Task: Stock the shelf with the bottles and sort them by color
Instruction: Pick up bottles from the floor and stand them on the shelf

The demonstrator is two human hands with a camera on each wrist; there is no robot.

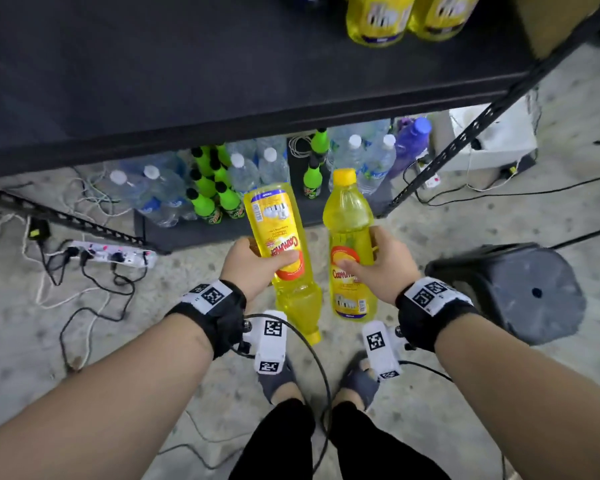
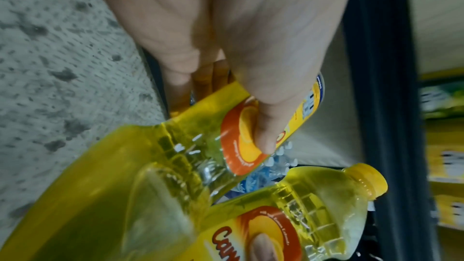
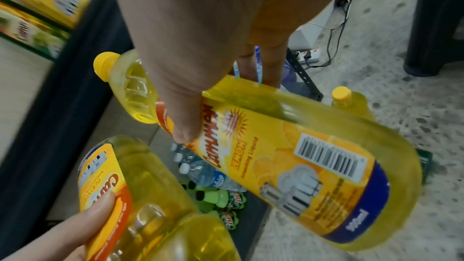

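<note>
Two yellow dish-liquid bottles are held side by side above the floor in front of the shelf [image 1: 222, 81]. The left bottle [image 1: 281, 247] is upside down, its yellow cap toward the person, label facing up. The right bottle [image 1: 349, 244] points cap-first toward the shelf. Two more yellow bottles [image 1: 409, 15] stand on the dark shelf board at its right end.

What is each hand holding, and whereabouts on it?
Each hand grips a yellow bottle around its labelled middle. The left hand holds the left yellow bottle cap toward the person; the right hand holds the right yellow bottle cap away.
</note>
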